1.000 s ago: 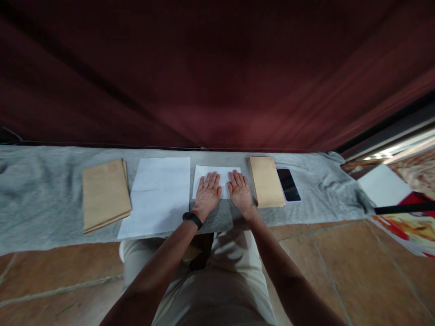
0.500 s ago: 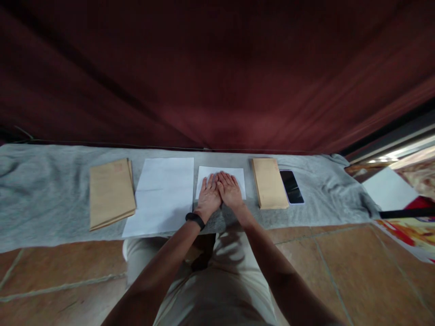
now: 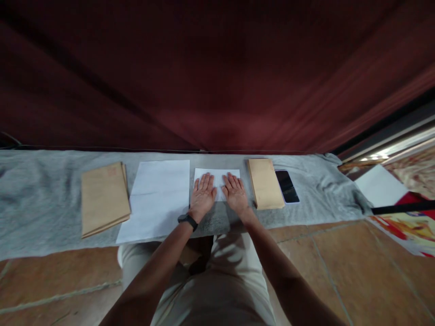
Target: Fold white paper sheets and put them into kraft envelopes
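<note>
Folded white paper [image 3: 217,177] is lying crosswise on the grey cloth [image 3: 41,194], directly under both palms; left hand [image 3: 203,194] and right hand [image 3: 235,194] are pressing it, fingers flat and spread.

Showing: two brown envelope stacks [image 3: 104,198] [image 3: 264,182], two white sheets [image 3: 154,199] [image 3: 217,177], one phone [image 3: 287,186], two hands [image 3: 202,195] [image 3: 235,195].
</note>
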`<state>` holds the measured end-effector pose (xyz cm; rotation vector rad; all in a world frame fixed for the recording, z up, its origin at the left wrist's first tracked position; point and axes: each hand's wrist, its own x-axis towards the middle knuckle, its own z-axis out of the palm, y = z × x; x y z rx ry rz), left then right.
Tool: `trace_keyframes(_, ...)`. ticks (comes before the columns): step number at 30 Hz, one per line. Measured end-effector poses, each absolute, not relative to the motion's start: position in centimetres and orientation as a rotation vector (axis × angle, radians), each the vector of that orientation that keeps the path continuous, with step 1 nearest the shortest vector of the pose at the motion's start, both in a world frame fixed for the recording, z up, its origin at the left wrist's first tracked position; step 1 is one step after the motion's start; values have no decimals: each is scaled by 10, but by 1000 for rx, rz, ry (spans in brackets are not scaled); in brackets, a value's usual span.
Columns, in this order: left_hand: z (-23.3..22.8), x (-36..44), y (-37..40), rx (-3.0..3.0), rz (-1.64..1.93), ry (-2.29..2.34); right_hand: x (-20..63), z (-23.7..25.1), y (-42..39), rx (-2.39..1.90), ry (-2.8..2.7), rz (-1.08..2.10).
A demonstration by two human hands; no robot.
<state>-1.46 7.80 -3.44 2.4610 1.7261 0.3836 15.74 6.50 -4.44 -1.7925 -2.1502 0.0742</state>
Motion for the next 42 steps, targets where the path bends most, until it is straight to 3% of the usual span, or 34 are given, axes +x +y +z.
trace_keyframes(10, -35, -26, 92, 2315, 473, 1967, 171, -47, 50, -1823, -2100, 16)
trace_keyframes(19, -31, 19, 81, 2518, 406, 1517, 172, -49, 49, -1821, -2092, 33)
trace_keyframes(30, -39, -22, 103, 2351, 465, 1822, 171, -47, 49, -1819, -2073, 36)
trace_keyframes(37, -34, -19, 81, 2290, 497, 1919, 171, -47, 47, -1813, -2060, 50)
trace_keyframes(42, -31, -9, 57, 2437, 431, 1736, 170, -43, 49, -1818, -2033, 95)
